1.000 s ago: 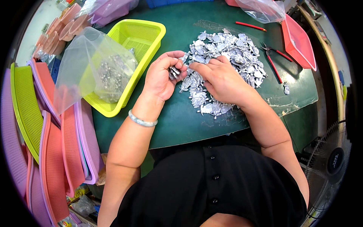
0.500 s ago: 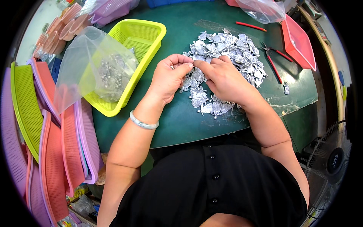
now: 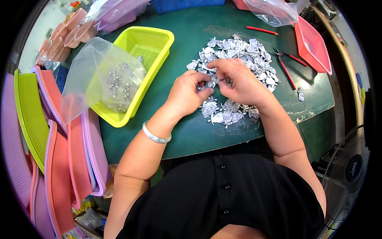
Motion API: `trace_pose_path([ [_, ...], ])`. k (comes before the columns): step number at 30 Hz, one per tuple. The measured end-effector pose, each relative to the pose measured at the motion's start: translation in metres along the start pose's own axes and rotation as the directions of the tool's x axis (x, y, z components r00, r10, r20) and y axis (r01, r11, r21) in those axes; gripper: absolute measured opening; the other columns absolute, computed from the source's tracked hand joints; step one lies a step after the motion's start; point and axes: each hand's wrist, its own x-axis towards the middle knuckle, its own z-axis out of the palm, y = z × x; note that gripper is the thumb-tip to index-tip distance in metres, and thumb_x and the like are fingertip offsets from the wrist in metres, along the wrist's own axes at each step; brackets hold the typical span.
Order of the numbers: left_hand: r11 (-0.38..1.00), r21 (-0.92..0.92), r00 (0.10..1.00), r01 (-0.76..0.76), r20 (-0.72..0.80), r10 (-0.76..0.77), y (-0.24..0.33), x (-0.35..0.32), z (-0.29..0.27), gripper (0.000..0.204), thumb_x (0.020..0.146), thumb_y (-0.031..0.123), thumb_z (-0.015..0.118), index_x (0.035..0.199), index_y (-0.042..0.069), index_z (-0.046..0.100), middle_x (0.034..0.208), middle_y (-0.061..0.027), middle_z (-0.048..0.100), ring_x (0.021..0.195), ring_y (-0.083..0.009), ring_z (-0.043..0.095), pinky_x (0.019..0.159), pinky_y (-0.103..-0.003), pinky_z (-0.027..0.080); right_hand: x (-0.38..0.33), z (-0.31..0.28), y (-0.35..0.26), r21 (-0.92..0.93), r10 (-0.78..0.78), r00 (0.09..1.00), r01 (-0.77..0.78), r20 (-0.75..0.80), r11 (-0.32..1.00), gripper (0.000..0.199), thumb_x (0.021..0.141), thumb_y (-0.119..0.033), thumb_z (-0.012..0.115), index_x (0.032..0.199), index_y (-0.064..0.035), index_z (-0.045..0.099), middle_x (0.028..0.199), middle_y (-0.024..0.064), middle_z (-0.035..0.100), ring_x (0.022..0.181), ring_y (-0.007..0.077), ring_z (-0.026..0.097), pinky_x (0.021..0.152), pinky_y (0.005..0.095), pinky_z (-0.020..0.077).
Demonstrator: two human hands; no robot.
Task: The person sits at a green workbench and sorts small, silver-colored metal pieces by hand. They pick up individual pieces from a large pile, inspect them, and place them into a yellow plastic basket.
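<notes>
Working over the heap of small silver metal leaf-shaped pieces spread across the far middle of the dark green table, both hands are seen together at the heap's near-left side. The left hand is curled, thumb and fingertips pinched on one small silver piece; the right hand is closed from the other side on what appears to be the same piece, though the exact contact is hidden by the fingers. The step in hand is judged to be the separating or picking apart of a single piece held between both hands. A firm two-handed pinch and a short pull apart would be called for next, with care that neighbouring pieces are not dragged off.

A lime-green perforated plastic basket is noted toward the far-left corner, with a clear plastic bag of small silver parts lying in and over it. Red-handled pliers lie just beyond the heap toward the right edge, near a red plastic tray. Stacked pink, purple and green baskets are leaned off the left edge.
</notes>
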Motion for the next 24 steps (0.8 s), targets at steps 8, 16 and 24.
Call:
trace_pose_path([
  [8,0.999,0.028,0.999,-0.023,-0.025,0.024,0.003,-0.004,0.003,0.024,0.064,0.011,0.073,0.078,0.001,0.057,0.074,-0.0079,0.056,0.065,-0.0174,0.054,0.059,-0.028,0.045,-0.003,0.001,0.003,0.033,-0.027,0.994,0.03,-0.104,0.999,0.038,0.067,-0.001,0.056,0.104,-0.0057,0.053,0.074,0.0036,0.054,0.073,0.0244,0.052,0.073,0.0349,0.0381],
  [16,0.995,-0.003,0.986,-0.1,-0.131,0.099,0.004,0.003,-0.001,0.022,0.064,0.011,0.072,0.074,0.002,0.054,0.072,-0.0074,0.054,0.066,-0.0177,0.054,0.06,-0.028,0.045,0.004,0.003,0.005,0.473,0.109,0.983,-0.028,-0.145,0.881,0.033,0.075,0.0,0.058,0.108,-0.0024,0.053,0.073,0.0038,0.057,0.065,0.0124,0.054,0.06,0.025,0.0444],
  [24,0.994,-0.058,0.991,-0.094,-0.099,0.088,0.012,-0.004,0.003,0.023,0.066,0.012,0.072,0.073,0.002,0.053,0.071,-0.0061,0.053,0.064,-0.0157,0.051,0.058,-0.027,0.042,-0.003,0.005,0.003,0.519,0.144,0.981,-0.057,-0.13,0.853,0.033,0.076,0.0,0.058,0.108,-0.0018,0.053,0.072,0.0025,0.057,0.063,0.0084,0.053,0.058,0.023,0.0443],
])
